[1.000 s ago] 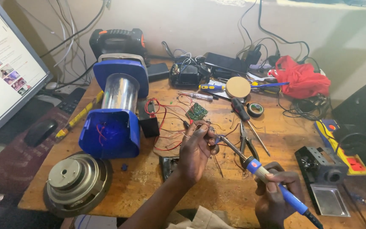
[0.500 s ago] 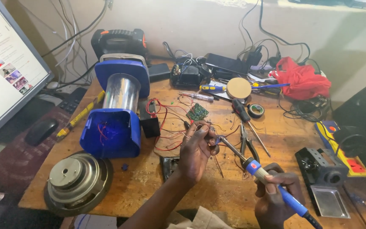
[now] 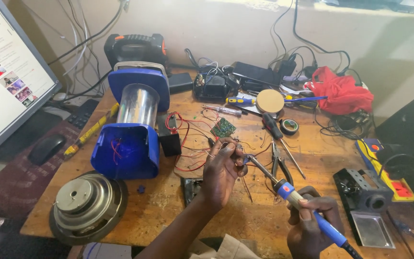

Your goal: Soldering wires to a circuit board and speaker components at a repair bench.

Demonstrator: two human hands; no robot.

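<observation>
Broadly, the wooden tabletop [image 3: 135, 216] carried everything. Largest on it was the blue lantern housing [image 3: 132, 124], lying on its side with its open base toward me, so its red wires [image 3: 188, 144] could run out to the small green circuit board [image 3: 223, 127]. A speaker driver [image 3: 86, 204] sat at the near left corner. I kept my left hand [image 3: 222, 170] pinched around a thin wire end, raised just above the tabletop to steady the joint. My right hand [image 3: 312, 228] gripped the blue-handled soldering iron [image 3: 293, 196], its tip angled toward those left fingertips.
</observation>
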